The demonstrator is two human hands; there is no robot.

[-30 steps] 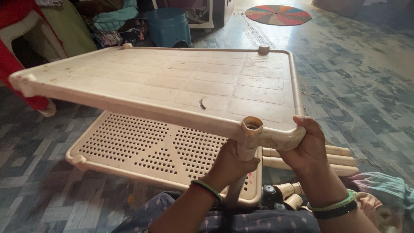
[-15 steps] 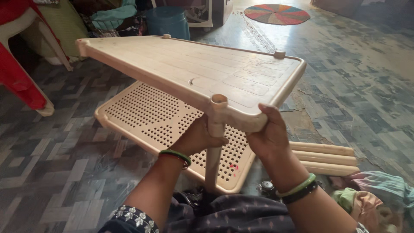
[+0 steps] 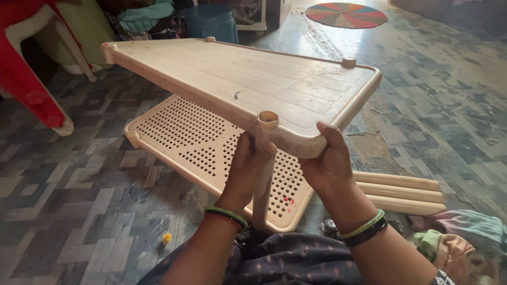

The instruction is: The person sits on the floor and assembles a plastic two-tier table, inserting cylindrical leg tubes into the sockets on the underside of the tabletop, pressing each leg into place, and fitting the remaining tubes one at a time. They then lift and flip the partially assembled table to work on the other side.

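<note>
At frame centre, the left hand [image 3: 245,171] wraps closed around a beige plastic tube leg [image 3: 262,179] seated in the corner socket of a beige ribbed plastic shelf panel [image 3: 253,79]; the right hand [image 3: 327,161] clamps that corner's rim. A perforated beige shelf panel [image 3: 200,148] lies on the patterned floor [image 3: 79,211] below, spare beige tubes [image 3: 401,187] at right. The leg-fitting step seems underway; seating it fully likely calls for a firm, straight push

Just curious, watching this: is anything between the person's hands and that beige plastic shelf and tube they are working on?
Nothing visible. The left hand is wrapped around the beige plastic tube under the corner socket, and the right hand grips the rim of the solid beige plastic shelf directly.
</note>
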